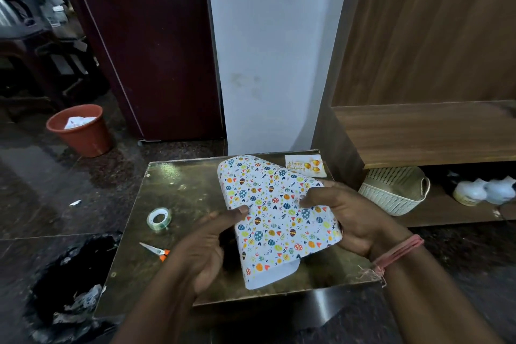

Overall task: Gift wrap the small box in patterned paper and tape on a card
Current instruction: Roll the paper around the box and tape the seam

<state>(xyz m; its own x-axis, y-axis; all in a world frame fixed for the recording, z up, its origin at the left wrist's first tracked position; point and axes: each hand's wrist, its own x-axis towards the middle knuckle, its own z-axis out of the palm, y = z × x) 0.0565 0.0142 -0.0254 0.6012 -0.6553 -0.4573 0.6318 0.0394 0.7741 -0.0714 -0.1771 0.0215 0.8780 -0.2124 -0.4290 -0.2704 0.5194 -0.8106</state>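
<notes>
Head view. Tabletop (195, 193), gold and glossy, serves as landmark. Patterned paper (279, 215) is held over its centre, curved round what must be the box; the box itself is hidden. Long axis of the bundle runs from the near edge of the tabletop to its far edge, tilted slightly left at the far end. Left hand (203, 248) grips the left flank, thumb on top of the paper; right hand (351, 220) grips the right flank, thumb likewise pressing down. Both hands equally near. Judgement: overlap seam not yet taped. Card (305, 165) lies at the far right corner. Tape roll (159, 218) left of the paper; scissors (155, 250) nearer than the roll.
</notes>
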